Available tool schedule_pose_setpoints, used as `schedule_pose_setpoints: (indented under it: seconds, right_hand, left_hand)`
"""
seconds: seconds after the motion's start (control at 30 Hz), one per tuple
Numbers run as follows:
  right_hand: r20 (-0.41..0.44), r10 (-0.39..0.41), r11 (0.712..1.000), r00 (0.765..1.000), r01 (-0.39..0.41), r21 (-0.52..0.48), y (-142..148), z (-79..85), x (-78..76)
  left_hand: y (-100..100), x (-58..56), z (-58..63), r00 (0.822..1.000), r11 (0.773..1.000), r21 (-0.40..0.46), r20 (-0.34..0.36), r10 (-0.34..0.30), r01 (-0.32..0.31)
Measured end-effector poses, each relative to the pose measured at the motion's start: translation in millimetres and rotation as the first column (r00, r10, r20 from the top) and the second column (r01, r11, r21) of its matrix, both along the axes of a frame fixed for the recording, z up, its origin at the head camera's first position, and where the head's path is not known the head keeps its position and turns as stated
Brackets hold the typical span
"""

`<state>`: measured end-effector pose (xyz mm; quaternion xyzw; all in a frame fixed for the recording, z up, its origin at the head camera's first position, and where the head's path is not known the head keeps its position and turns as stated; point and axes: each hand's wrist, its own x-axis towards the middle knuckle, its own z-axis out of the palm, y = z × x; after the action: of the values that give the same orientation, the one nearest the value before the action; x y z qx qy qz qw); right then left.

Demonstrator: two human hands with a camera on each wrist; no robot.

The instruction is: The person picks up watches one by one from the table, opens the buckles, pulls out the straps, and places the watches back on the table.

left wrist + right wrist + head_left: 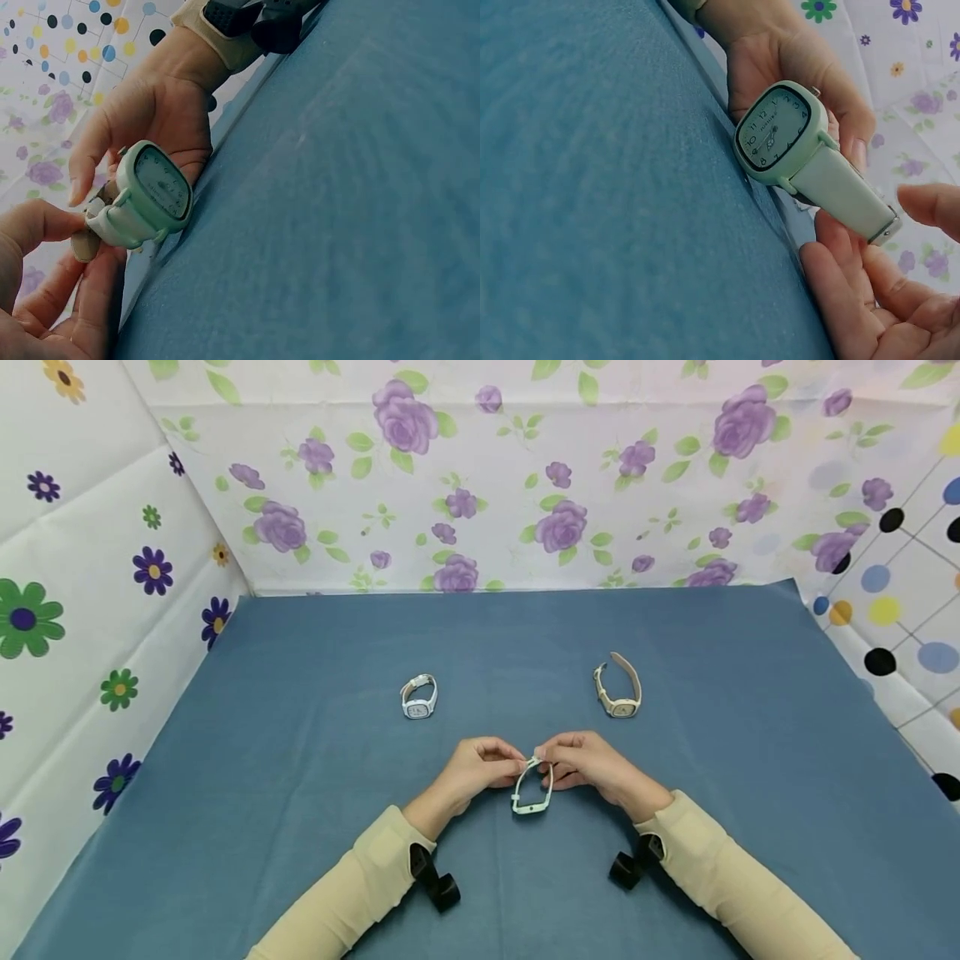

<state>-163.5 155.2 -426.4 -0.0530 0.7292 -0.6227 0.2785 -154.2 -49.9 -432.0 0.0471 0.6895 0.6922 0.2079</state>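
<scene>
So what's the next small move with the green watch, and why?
Probably ease the strap snug at its buckle: the left hand and right hand hold the watch near there, fingers close together, and I can't tell whether it's fastened.

Watch case beside the grip: smooth, plastic look. Dial cover: glossy, glass-like. Strap in the grip: smooth, matt. Buckle at the grip: looks metal, shiny. Tablecloth below: matt cloth. Sleeves behind: matt cloth.
</scene>
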Motion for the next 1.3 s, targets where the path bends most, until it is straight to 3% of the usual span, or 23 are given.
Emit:
schedule_pose_setpoints:
  seconds: [0.2, 0.43, 0.7, 0.97, 1.17, 1.3]
  right_hand:
    - [0.058, -0.029, 0.997, 0.998, 0.033, -0.072, 5, -2.3, -1.5]
    - [0.049, -0.038, 0.998, 0.998, 0.04, -0.05, 7, -6.6, 2.2]
    - [0.01, -0.031, 0.999, 0.999, 0.03, 0.037, 5, -5.4, 5.7]
    - [-0.017, -0.01, 0.997, 1.0, 0.011, 0.078, 4, -6.8, 4.6]
    - [-0.058, -0.006, 0.995, 0.998, 0.012, 0.095, -1, -8.3, 2.7]
    - [-0.053, -0.046, 0.996, 0.998, 0.05, 0.075, -4, -6.7, 1.0]
  left_hand:
    - [1, -0.4, 0.2, 0.999, 1.0, -0.019, 0.046, -0.021, 0.022]
    - [7, 1.8, -3.7, 0.997, 0.995, -0.095, 0.071, -0.019, 0.025]
    - [10, 2.2, -2.4, 0.99, 0.978, -0.162, 0.065, -0.123, 0.132]
    - [5, -1.7, -3.8, 0.979, 0.974, -0.122, 0.085, -0.184, 0.193]
    - [3, -3.4, -6.2, 0.984, 0.983, -0.074, 0.072, -0.16, 0.166]
    - [3, -5.5, -4.8, 0.989, 0.989, -0.053, 0.072, -0.132, 0.136]
